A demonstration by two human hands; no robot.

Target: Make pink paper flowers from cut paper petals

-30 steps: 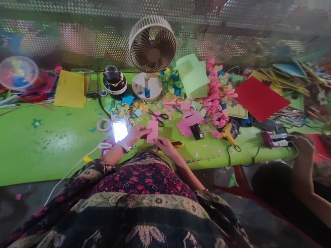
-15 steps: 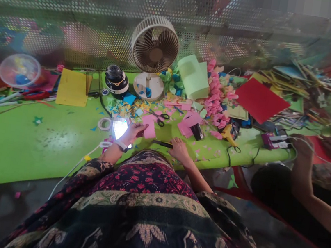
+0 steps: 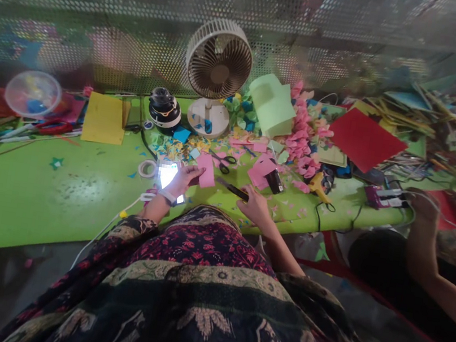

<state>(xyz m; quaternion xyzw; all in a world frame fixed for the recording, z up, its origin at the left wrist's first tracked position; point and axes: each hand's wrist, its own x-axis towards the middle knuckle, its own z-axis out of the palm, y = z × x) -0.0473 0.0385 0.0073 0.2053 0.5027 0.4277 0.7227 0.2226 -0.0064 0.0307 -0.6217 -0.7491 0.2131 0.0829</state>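
My left hand pinches a small pink paper rectangle just above the green table. A watch sits on that wrist, and a lit phone screen glows right beside it. My right hand grips a dark, thin tool with a yellow end, most likely a craft knife; its tip points left toward the pink paper. Black-handled scissors lie just beyond the paper.
A small desk fan stands at the back with paper scraps, pink paper flowers, a red sheet, a yellow sheet and a tape roll around it. Another person's arms work at the right.
My right hand let go of the pink paper, dropped to the table and picked up the dark tool. My left hand kept the paper and shifted slightly away.
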